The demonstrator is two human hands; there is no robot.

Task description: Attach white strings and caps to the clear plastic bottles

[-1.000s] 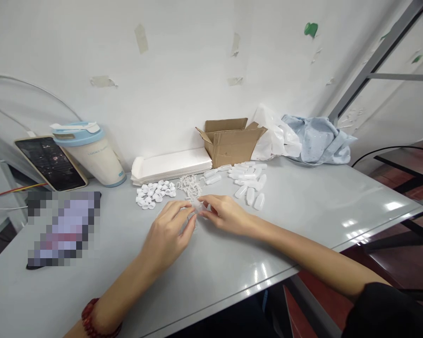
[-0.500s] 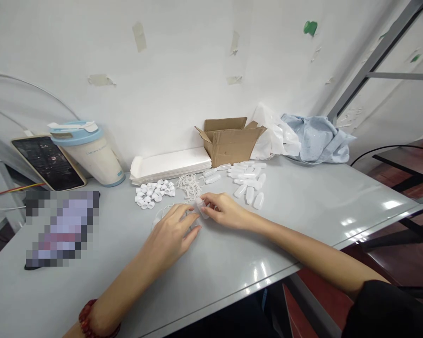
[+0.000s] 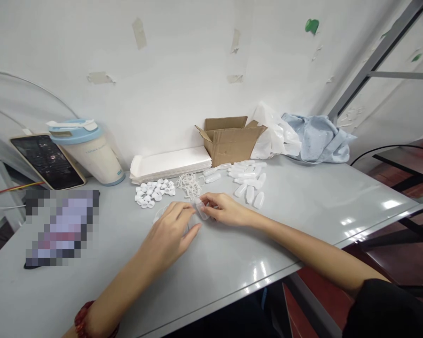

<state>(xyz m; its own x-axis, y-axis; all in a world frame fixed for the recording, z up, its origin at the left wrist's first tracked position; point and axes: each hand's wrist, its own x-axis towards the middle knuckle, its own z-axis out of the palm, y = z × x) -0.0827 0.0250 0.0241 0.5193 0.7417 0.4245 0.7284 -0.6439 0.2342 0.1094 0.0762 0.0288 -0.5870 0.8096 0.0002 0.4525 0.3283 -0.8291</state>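
Note:
My right hand (image 3: 220,206) is closed on a small translucent plastic bottle (image 3: 200,209), pinched between thumb and fingers and tilted over the table. Close on its left, my left hand (image 3: 174,227) has its thumb and fingers apart, with the fingertips beside the bottle; whether they touch it I cannot tell. Just beyond the hands lies a tangle of thin white cords (image 3: 189,186). A heap of small white caps (image 3: 154,192) is to the left of the cords. Several similar bottles (image 3: 248,177) lie on their sides to the right. A loop of cord (image 3: 159,213) is partly hidden behind my left hand.
Along the wall stand a stack of white envelope-like packets (image 3: 171,164), an open cardboard box (image 3: 232,143), a white plastic bag (image 3: 277,136) and a light blue cloth (image 3: 319,138). A tumbler (image 3: 91,152) and a phone (image 3: 49,162) are on the left, near a blurred-out item (image 3: 63,230).
My left fingers have shifted slightly, with the fingertips still beside the bottle. My right hand keeps its hold, nearly unmoved.

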